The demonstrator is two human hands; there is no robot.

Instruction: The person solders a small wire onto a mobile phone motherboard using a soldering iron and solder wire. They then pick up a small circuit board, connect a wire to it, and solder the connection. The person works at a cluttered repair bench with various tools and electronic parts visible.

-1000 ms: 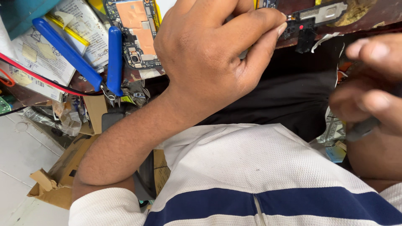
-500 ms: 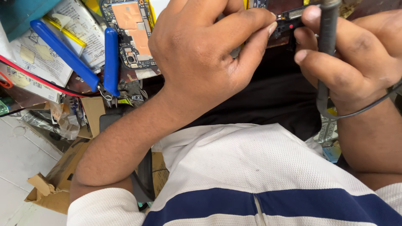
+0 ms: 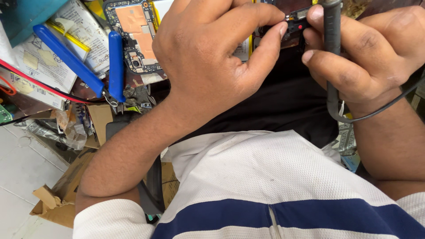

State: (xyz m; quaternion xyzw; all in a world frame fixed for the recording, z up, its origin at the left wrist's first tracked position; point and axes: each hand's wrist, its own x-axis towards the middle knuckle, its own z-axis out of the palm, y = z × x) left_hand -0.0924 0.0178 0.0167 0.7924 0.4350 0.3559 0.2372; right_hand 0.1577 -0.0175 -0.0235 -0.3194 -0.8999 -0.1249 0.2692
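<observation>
The left hand is curled shut and pinches a tiny dark part between thumb and first finger. The part sits at the top of the picture, just above the person's black lap cloth. The right hand is closed around a dark tool shaped like a thick pen, with a thin cord hanging from it. The tool stands just beside the part, on its right.

The part looks very small, light and thin, so it is probably easy to bend or break. It seems best held by its edges, softly, the way the fingers do now. The tool looks stiff and easy to grip along its handle.

Left of the part lie a phone board with copper patches and blue pliers.
</observation>
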